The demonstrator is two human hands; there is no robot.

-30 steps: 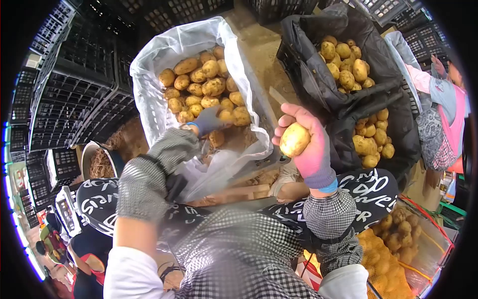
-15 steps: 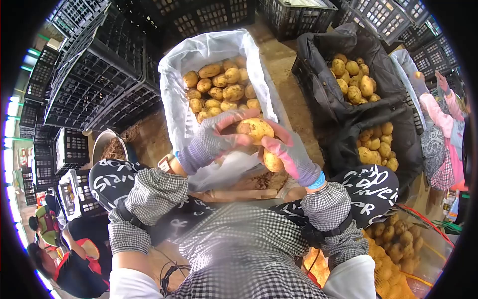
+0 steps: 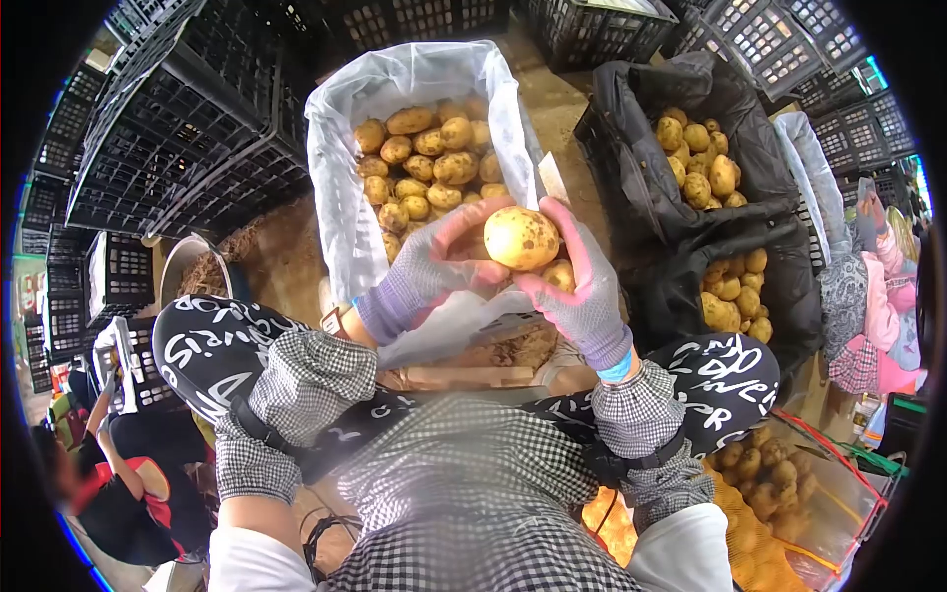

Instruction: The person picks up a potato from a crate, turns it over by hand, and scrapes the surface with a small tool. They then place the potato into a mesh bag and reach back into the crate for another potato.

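Between my two gloved hands is a yellow potato point(image 3: 521, 238) with brown specks. My left hand point(image 3: 434, 255) curves around its left side, fingers and thumb at its edge. My right hand point(image 3: 589, 271) grips it from the right. A second, smaller potato point(image 3: 559, 275) sits in the right hand beneath the first, partly covered by the thumb and fingers. Just beyond the hands stands a crate lined with white plastic point(image 3: 333, 163), holding a pile of potatoes point(image 3: 424, 163).
Two containers lined with black plastic point(image 3: 623, 148) hold more potatoes on the right. Stacked black crates point(image 3: 187, 148) rise at the left, near a bucket point(image 3: 230, 273). An orange mesh sack point(image 3: 745, 538) lies at lower right. Other people are at both sides.
The larger potato has been turned, showing a rounder, speckled face, and has moved slightly right. The smaller potato is now tucked higher into my right hand. The view has shifted a little.
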